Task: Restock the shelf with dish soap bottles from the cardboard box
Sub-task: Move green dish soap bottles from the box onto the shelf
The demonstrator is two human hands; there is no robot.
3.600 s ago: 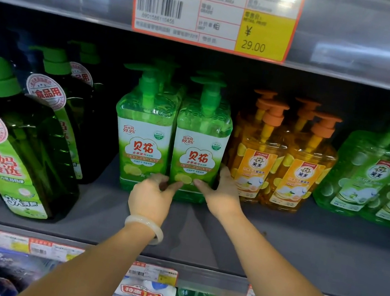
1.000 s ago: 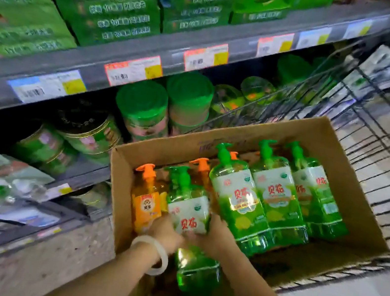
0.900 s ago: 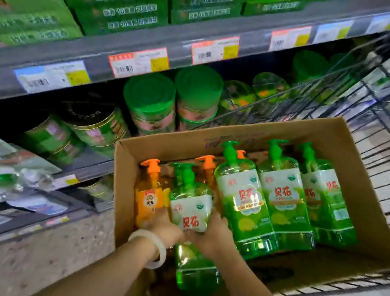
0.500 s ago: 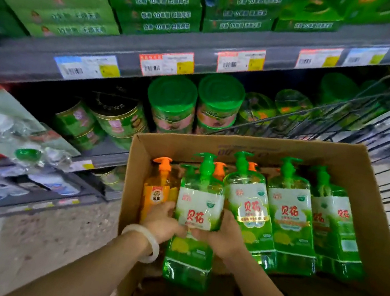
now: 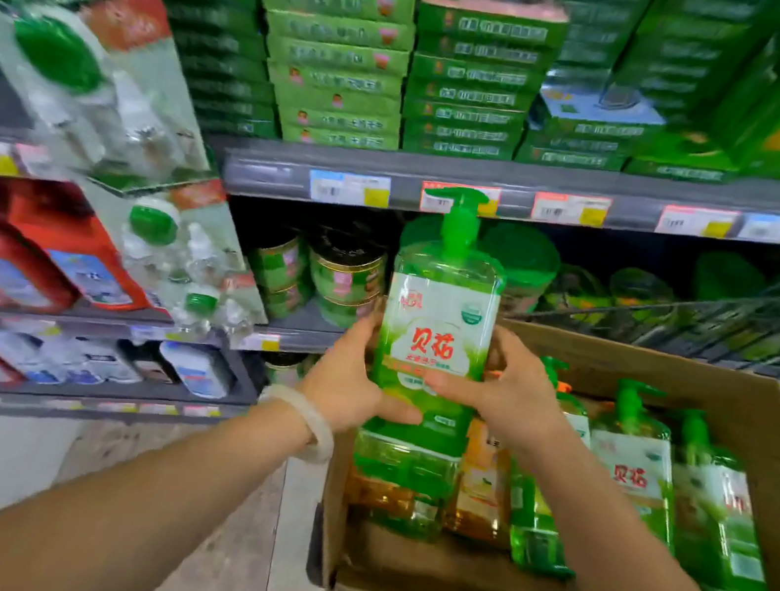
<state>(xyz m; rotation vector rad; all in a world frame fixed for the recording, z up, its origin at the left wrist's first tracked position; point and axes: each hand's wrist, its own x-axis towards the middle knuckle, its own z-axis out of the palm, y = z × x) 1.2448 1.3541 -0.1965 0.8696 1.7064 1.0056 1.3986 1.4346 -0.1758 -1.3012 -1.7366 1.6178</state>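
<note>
Two hands grasp one green dish soap bottle (image 5: 438,335) upright above the cardboard box (image 5: 749,405): your left hand (image 5: 346,381) wraps its left side, your right hand (image 5: 511,395) its right. The carry step is in hand. Next, judge the turn toward the dish soap shelf, out of view here.

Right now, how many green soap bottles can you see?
4: one green bottle held upright by both hands, three lying in the cardboard box at right. Others may be hidden.
</note>
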